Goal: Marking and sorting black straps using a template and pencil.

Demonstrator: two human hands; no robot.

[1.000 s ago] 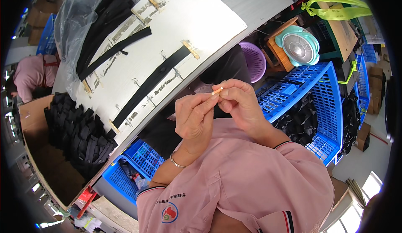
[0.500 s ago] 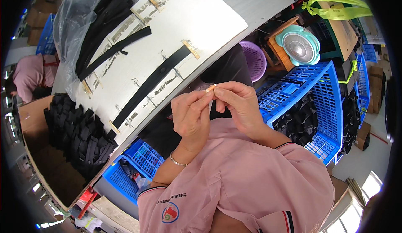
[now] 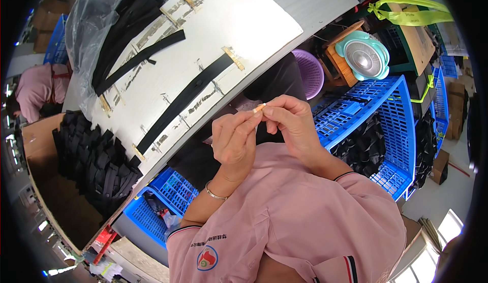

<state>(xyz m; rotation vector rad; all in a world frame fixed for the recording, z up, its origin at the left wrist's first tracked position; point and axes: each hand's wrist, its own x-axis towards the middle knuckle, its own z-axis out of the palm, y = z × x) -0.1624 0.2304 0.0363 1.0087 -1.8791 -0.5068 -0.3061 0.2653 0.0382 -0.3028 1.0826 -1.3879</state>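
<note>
In front of my chest, both hands meet at the fingertips. Between them sits a small orange-tan piece with whitish ends (image 3: 259,108); its kind is too small to make out, and the fingers partly cover it. My left hand (image 3: 234,136), with a bracelet at the wrist, is closed, thumb and fingers pinched at one side of the piece. From the other side, my right hand (image 3: 292,125) pinches the same piece, its other fingers curled. Beyond the hands, a black strap (image 3: 185,102) lies along the white board (image 3: 259,16) between small wooden stops.
More black straps (image 3: 114,49) lie at the board's far left beside clear plastic. A cardboard box (image 3: 43,146) at left holds black strips. Blue crates (image 3: 391,87) stand at right, near a purple basket (image 3: 308,74) and a teal fan (image 3: 362,57). Another person (image 3: 38,92) bends at far left.
Both hands have shifted very slightly to the right. More of the orange-tan piece shows between the fingertips now.
</note>
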